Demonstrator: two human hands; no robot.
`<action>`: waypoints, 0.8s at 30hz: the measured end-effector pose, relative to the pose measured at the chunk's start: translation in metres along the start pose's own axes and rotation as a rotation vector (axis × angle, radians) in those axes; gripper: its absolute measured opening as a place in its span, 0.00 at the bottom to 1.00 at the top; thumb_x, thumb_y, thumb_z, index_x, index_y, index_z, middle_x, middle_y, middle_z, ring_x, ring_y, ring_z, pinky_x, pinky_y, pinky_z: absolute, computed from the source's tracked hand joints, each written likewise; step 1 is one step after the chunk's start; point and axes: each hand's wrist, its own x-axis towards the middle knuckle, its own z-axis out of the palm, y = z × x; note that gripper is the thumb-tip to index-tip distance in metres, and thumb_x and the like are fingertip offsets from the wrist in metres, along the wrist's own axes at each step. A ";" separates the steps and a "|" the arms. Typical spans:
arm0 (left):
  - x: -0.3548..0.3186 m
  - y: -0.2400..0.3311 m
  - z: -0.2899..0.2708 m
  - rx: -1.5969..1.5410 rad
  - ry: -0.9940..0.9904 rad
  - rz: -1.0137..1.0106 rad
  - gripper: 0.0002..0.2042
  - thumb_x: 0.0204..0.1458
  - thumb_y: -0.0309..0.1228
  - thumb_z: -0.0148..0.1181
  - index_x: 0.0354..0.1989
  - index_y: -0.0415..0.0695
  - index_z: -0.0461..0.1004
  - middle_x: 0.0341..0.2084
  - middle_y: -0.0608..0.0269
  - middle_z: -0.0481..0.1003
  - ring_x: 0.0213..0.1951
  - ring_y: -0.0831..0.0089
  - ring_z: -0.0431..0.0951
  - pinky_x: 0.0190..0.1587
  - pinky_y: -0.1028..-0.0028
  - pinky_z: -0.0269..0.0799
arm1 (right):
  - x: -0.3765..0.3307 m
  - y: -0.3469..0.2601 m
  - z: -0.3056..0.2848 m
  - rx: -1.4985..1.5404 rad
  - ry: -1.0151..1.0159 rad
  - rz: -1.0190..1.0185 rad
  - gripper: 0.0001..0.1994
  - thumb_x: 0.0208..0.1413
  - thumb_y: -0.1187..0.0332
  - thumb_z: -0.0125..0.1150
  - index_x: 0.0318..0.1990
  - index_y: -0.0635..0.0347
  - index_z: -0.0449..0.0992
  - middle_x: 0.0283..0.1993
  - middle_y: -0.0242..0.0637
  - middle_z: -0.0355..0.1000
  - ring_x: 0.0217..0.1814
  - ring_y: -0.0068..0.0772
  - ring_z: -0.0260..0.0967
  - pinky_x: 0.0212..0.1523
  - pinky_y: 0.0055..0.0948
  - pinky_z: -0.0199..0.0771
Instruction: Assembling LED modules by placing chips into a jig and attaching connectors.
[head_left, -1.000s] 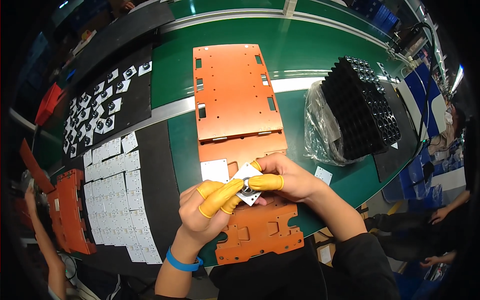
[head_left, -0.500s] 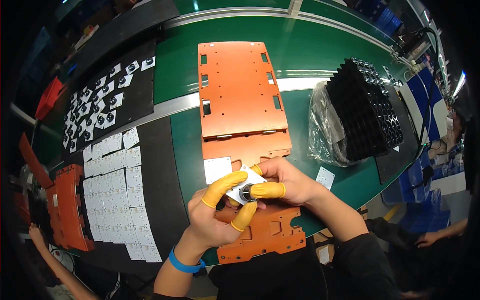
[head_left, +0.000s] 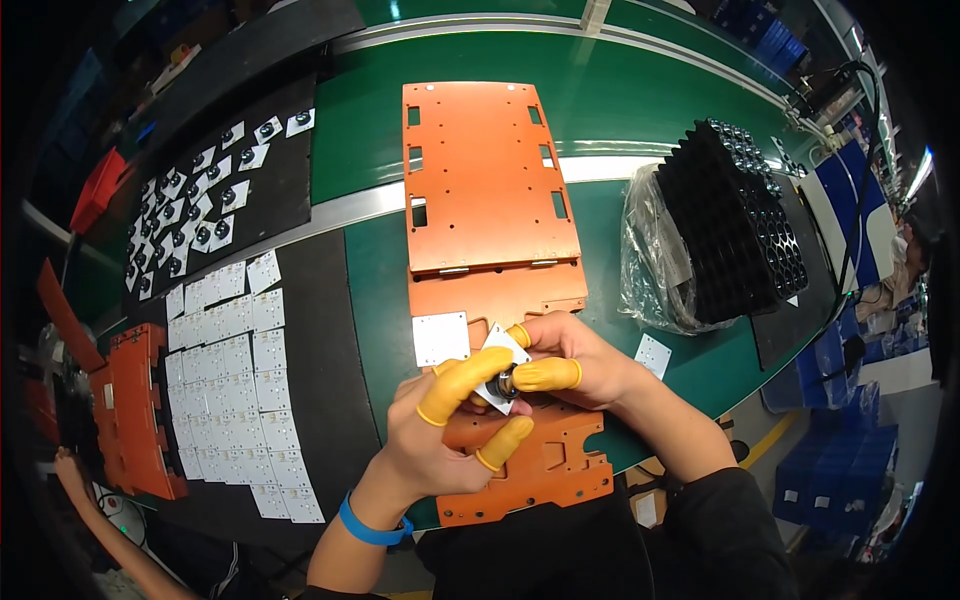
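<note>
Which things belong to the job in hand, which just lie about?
Likely in the job:
- right hand, gripping white plate with round part
- orange fixture beneath
- laid-out white plates
- plates with black parts
- black trays

Likely lying about:
- clear plastic wrap
- red bin

1 downward head-worn fisheye view

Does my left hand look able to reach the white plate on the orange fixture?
Probably yes: the white plate lies mostly uncovered just beyond your left hand, with nothing seen between them.
</note>
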 end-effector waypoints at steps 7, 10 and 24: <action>0.011 -0.005 -0.010 0.462 -0.066 0.273 0.23 0.37 0.30 0.76 0.44 0.39 0.77 0.30 0.62 0.73 0.21 0.74 0.74 0.24 0.76 0.70 | -0.003 -0.012 -0.002 -0.011 0.057 0.043 0.13 0.58 0.68 0.62 0.43 0.71 0.74 0.33 0.36 0.74 0.28 0.20 0.70 0.30 0.19 0.71; 0.009 -0.005 -0.009 0.505 -0.027 0.273 0.18 0.38 0.29 0.72 0.40 0.41 0.79 0.28 0.61 0.72 0.26 0.65 0.75 0.26 0.70 0.70 | -0.002 -0.019 0.003 -0.128 0.048 0.039 0.14 0.58 0.67 0.62 0.43 0.71 0.74 0.31 0.35 0.73 0.26 0.19 0.68 0.28 0.18 0.69; 0.014 -0.003 -0.014 0.594 0.229 -0.112 0.07 0.42 0.24 0.68 0.27 0.35 0.76 0.07 0.68 0.60 0.10 0.81 0.61 0.15 0.79 0.55 | 0.000 -0.018 -0.008 -0.077 0.208 0.015 0.16 0.65 0.63 0.52 0.40 0.73 0.75 0.31 0.40 0.74 0.24 0.24 0.69 0.23 0.22 0.69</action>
